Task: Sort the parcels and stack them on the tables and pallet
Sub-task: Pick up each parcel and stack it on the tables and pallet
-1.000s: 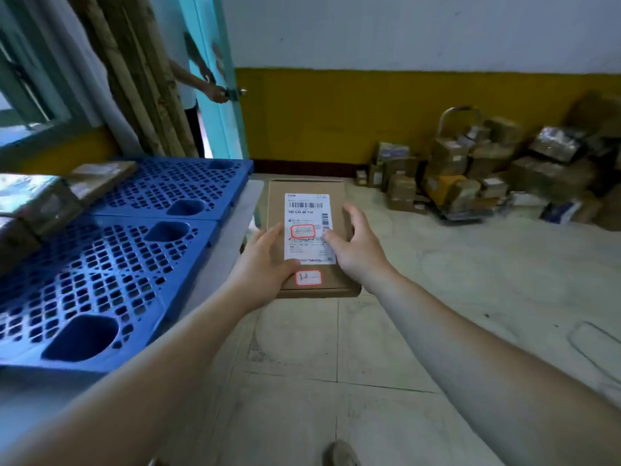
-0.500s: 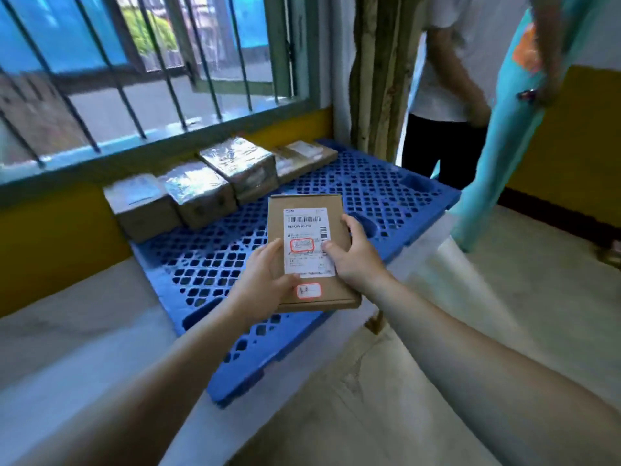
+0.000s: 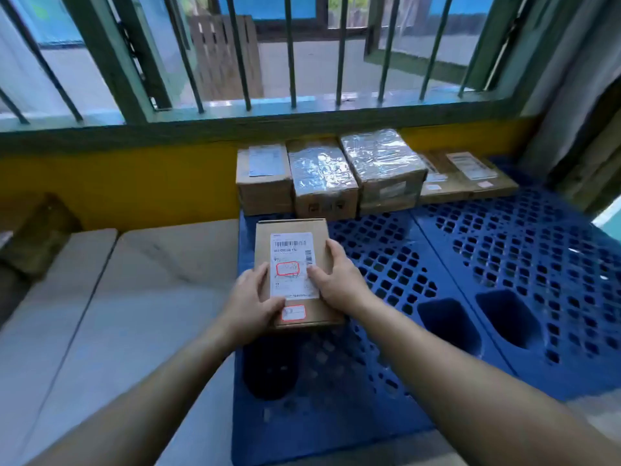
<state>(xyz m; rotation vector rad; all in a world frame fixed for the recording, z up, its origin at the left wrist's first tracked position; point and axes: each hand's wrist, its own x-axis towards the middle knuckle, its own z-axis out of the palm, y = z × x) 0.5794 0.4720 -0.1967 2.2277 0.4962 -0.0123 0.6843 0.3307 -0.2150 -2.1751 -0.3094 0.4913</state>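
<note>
A flat brown cardboard parcel [image 3: 293,230] with a white shipping label and two red-outlined marks is held over the left edge of the blue plastic pallet [image 3: 453,270]. My left hand [image 3: 250,304] grips its near left side, thumb on the label. My right hand [image 3: 339,280] grips its right side, thumb pressed on the label. At the pallet's far edge stands a row of parcels: a plain cardboard box [image 3: 263,178], two boxes wrapped in shiny film [image 3: 322,176] [image 3: 381,166], and a low flat box [image 3: 467,174].
The pallet lies on grey tables [image 3: 134,297] that stretch to the left. A yellow wall and a barred green window [image 3: 292,62] close off the far side. A dark brown object [image 3: 37,237] sits at the far left. A curtain [image 3: 584,95] hangs at the right.
My view has swung left from the floor and doorway to face the window and pallet squarely. Both hands kept hold of the parcel, which now hovers over the pallet's left edge.
</note>
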